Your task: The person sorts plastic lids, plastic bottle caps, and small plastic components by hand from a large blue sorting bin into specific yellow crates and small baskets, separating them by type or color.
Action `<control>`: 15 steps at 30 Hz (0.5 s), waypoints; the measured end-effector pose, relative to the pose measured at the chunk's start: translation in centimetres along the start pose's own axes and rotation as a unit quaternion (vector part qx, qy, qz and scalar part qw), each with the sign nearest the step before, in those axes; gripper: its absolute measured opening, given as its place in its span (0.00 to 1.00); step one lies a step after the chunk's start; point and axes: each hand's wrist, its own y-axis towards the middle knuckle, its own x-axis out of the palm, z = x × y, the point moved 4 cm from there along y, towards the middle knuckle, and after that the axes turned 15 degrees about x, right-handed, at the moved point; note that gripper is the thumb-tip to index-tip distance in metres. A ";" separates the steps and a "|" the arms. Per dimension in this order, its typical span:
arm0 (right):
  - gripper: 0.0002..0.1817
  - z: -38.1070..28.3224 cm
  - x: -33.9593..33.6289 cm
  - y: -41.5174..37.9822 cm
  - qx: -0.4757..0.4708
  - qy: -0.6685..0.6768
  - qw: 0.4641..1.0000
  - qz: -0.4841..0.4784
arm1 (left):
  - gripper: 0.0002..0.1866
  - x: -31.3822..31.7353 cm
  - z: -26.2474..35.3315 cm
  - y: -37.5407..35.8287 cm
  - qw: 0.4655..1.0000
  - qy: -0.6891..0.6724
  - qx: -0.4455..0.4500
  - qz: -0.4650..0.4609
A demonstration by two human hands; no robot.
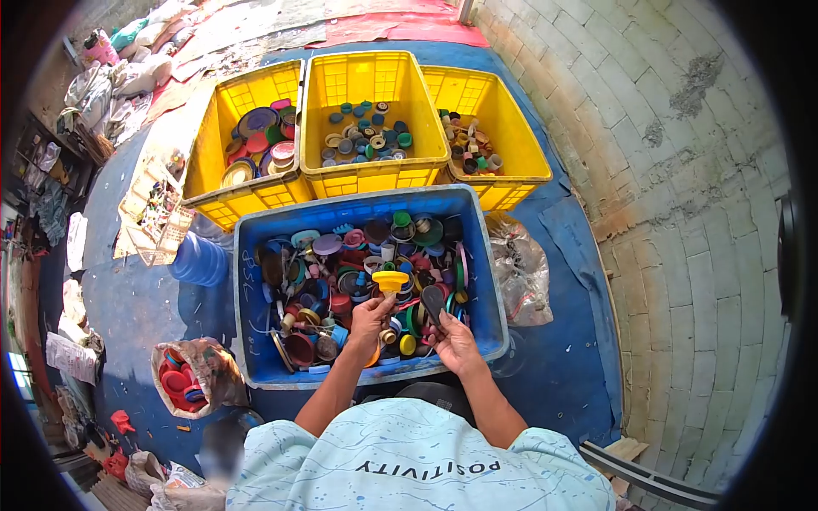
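Over a blue crate (366,202) full of mixed plastic caps and lids, my left hand (369,324) pinches a yellow cap (390,280) by its lower part. To its right, my right hand (454,341) has its fingers closed on a dark oval lid (433,301). Both hands are above the near half of the crate. Caps of many colours lie loose below them, among them a yellow one (407,344) between the hands.
Three yellow crates (375,176) with sorted caps stand behind the blue one. A sack of red lids (223,375) is at the near left, a blue bottle (200,260) and a basket (153,213) farther left. A clear plastic bag (521,272) lies right, before a block wall (673,255).
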 end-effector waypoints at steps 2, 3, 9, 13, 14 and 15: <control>0.11 -1.4 0.5 -0.7 -0.009 -0.018 1.000 -0.005 | 0.11 1.4 1.4 -0.2 1.000 0.002 0.012 0.011; 0.11 -2.2 0.5 -1.0 -0.015 -0.020 1.000 -0.008 | 0.11 2.0 1.6 0.0 1.000 0.002 0.016 0.011; 0.08 -10.1 -0.6 -3.7 -0.112 -0.027 0.993 -0.036 | 0.12 9.8 0.5 1.4 0.999 0.015 0.035 0.000; 0.09 -17.0 -3.8 -4.6 -0.139 -0.049 0.988 -0.044 | 0.12 17.6 -1.7 2.7 0.999 -0.005 0.043 -0.005; 0.10 -18.8 -4.9 -4.7 -0.132 -0.055 0.989 -0.045 | 0.13 19.4 -2.8 3.2 0.999 -0.007 0.042 0.006; 0.10 -21.1 -5.9 -4.6 -0.128 -0.064 0.989 -0.048 | 0.13 21.5 -3.7 4.1 0.999 -0.010 0.046 0.015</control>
